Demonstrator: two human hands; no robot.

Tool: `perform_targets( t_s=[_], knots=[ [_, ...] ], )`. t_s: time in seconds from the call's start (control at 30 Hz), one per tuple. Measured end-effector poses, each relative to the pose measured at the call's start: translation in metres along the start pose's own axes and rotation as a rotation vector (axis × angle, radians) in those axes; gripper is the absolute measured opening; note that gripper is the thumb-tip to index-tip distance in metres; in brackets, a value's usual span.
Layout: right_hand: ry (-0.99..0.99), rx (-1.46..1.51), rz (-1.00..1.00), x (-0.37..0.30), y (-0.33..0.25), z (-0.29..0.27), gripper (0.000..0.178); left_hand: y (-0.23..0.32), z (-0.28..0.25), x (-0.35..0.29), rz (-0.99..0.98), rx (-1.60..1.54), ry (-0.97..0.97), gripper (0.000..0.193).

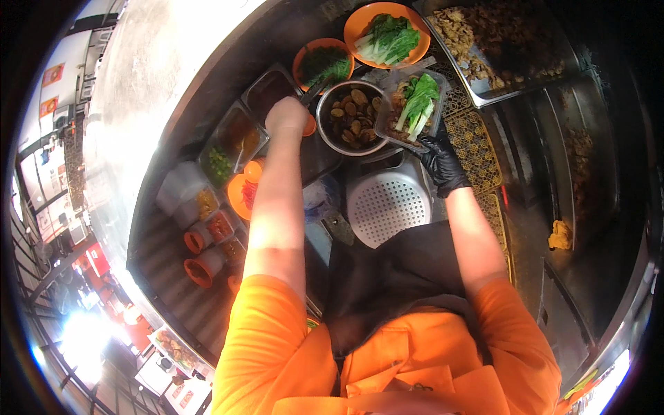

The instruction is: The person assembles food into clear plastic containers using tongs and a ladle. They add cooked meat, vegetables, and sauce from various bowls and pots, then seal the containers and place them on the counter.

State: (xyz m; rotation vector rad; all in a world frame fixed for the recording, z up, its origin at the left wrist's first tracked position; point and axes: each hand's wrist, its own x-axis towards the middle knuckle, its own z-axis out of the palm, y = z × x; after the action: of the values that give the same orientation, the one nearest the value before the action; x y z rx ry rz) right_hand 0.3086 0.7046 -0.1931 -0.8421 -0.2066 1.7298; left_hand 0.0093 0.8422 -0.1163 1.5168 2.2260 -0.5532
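My right hand (pixel 443 164), in a black glove, grips the near edge of a clear plastic food container (pixel 382 123). Leafy greens (pixel 419 104) with pale stalks lie in it over brown food. My bare left hand (pixel 288 115) is closed round a dark slim utensil (pixel 317 88), perhaps tongs, which points toward an orange bowl (pixel 298 63) of chopped green herbs. Its fingers are partly hidden. Between my hands stands a steel bowl (pixel 322 119) of brown oval pieces, like braised eggs, in dark liquid. The container's left edge overlaps this bowl's rim.
An orange plate (pixel 351 43) of leafy greens sits at the back. Sauce and topping tubs (pixel 238 131) line the left. Nearer me lies a perforated metal lid (pixel 389 207). A steel tray (pixel 477 95) of cooked meat is at the back right, with deep metal wells (pixel 553 159) below it.
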Motion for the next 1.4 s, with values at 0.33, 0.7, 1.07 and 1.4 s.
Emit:
perform_targets(
  t_s=[0.33,0.7,1.07,1.4],
  knots=[
    [-0.079,-0.002,0.026,0.026,0.014,0.001,0.088,-0.053,0.002,-0.033,0.056,-0.118,0.203,0.033],
    [-0.146,-0.279,0.107,0.061,0.028,0.034,0.103,-0.060,-0.042,-0.136,0.392,-0.108,0.314,0.032],
    [-0.081,-0.154,0.140,0.040,0.023,0.023,0.109,0.007,-0.056,0.023,0.486,0.403,0.354,0.031],
    [-0.052,-0.083,0.101,0.017,0.018,0.005,0.107,0.068,-0.066,0.068,0.578,0.620,0.252,0.031]
  ],
)
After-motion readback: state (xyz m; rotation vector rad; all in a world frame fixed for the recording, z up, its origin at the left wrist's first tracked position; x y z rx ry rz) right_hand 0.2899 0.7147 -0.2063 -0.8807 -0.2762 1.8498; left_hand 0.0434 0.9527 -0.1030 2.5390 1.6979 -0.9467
